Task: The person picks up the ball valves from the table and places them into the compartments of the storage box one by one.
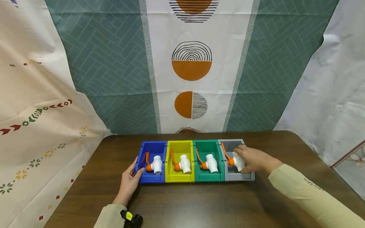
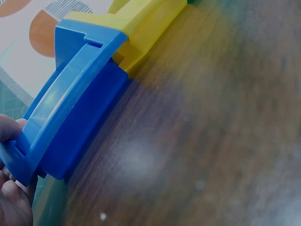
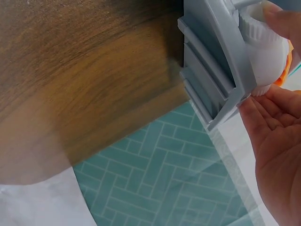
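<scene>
Four-coloured bins stand side by side: blue (image 1: 151, 179), yellow (image 1: 179, 178), green (image 1: 209, 177) and grey (image 1: 239, 177). A white plastic ball valve with an orange lever lies in each: in the blue (image 1: 157, 165), yellow (image 1: 185, 164), green (image 1: 212, 163) and grey one (image 1: 238, 162). My left hand (image 1: 129, 183) grips the blue bin's left side, thumb over the rim and fingers outside. At the right end, my right hand (image 1: 255, 159) holds the grey bin's valve between thumb and fingers. In the right wrist view, that valve (image 3: 265, 59) is partly hidden by the hand.
The bins stand toward the back of a brown wooden table (image 1: 194, 205). Behind the table hangs a green and white patterned cloth (image 1: 114, 63). Pale cloths hang at the left (image 1: 42, 95) and right (image 1: 328, 95).
</scene>
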